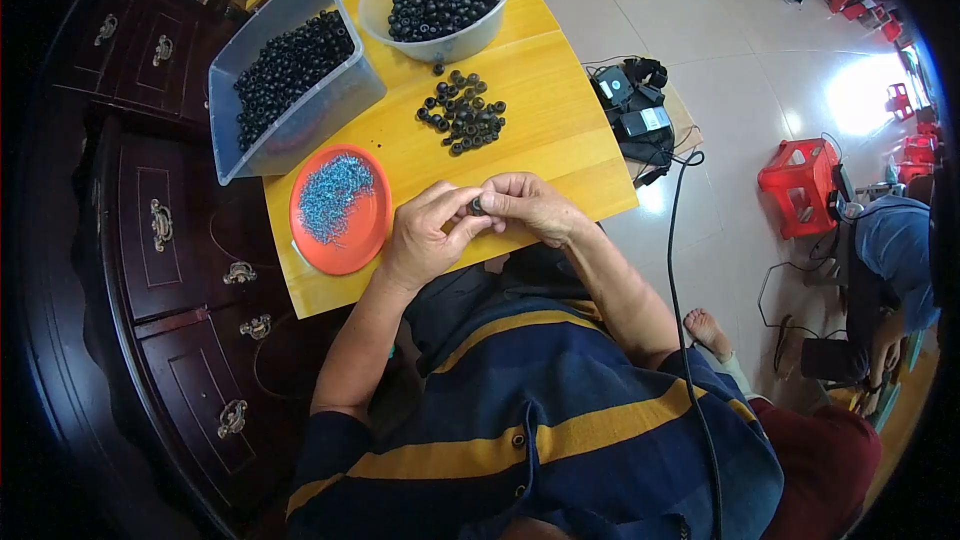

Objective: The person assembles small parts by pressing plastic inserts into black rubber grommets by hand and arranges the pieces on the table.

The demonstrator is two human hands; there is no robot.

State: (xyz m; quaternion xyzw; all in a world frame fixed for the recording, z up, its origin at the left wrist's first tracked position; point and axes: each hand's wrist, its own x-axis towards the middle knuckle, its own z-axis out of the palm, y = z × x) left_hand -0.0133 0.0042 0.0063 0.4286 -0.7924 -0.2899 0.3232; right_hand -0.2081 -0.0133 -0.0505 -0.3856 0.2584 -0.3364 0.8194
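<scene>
Left fingers (464, 231) and right fingers (506, 204) narrowly pinch a black piece (477, 207).

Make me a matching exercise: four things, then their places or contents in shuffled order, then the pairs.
1. Orange plate
2. Round tub
3. Loose black pieces
4. Single dark piece

A. Scattered on the yellow tabletop
B. Held between left hand and right hand
C. Holding small blue bits
D. Holding heaped black parts

Pairs: 1-C, 2-D, 3-A, 4-B.
</scene>
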